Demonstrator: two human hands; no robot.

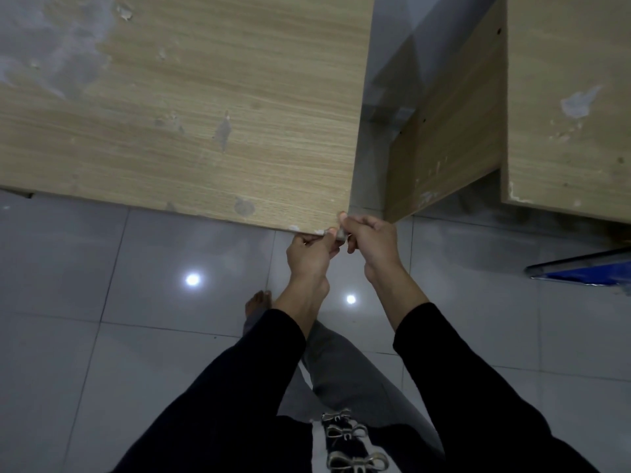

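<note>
A large wood-grain table top (191,124), worn and scuffed in patches, fills the upper left. Both hands meet at its near right corner. My left hand (309,256) and my right hand (374,242) have curled fingers and together pinch a small grey object (340,234) right at the corner's edge. What the object is cannot be made out. Black sleeves cover both forearms.
A second wood-grain unit (566,107) stands to the right, with a side panel (447,131) and a narrow gap between. Glossy grey floor tiles (102,268) reflect ceiling lights. A blue-edged flat item (587,273) lies at right. My bare foot (257,303) stands below the table edge.
</note>
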